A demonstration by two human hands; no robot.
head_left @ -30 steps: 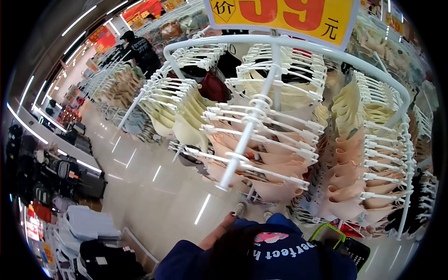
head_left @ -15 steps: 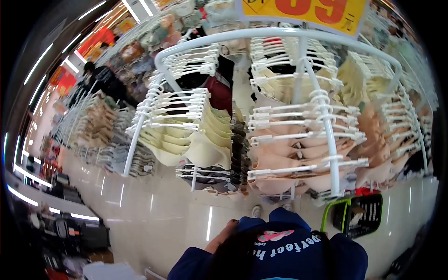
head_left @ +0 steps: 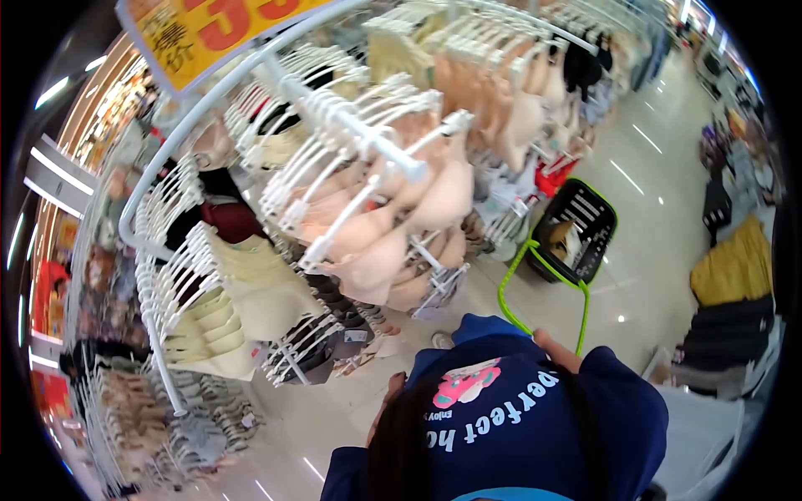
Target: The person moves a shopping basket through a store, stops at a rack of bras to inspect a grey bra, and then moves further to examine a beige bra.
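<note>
My right hand [head_left: 555, 348] is beside my body, at the near end of the bright green handle [head_left: 505, 294] of a black shopping basket [head_left: 595, 219]. The hand is closed on that handle; some of the fingers are hidden. Inside the basket lies something tan and white that I cannot make out. Low at my other side, my left hand [head_left: 396, 387] shows only partly by the blue shirt, and its fingers cannot be made out. Nearest in front of me hang pink bras [head_left: 368, 250] on white hangers, apart from both hands.
A white metal rack [head_left: 132, 209] carries cream bras [head_left: 263, 280] and dark ones. A yellow price sign [head_left: 217, 37] tops it. Glossy floor [head_left: 647, 159] runs along the right, past folded dark and mustard cloth [head_left: 731, 263]. More racks stand at the lower left.
My view has turned right, so the rack has shifted left and tilted. The basket now appears higher and closer to the middle, with its handle and my right hand more visible.
</note>
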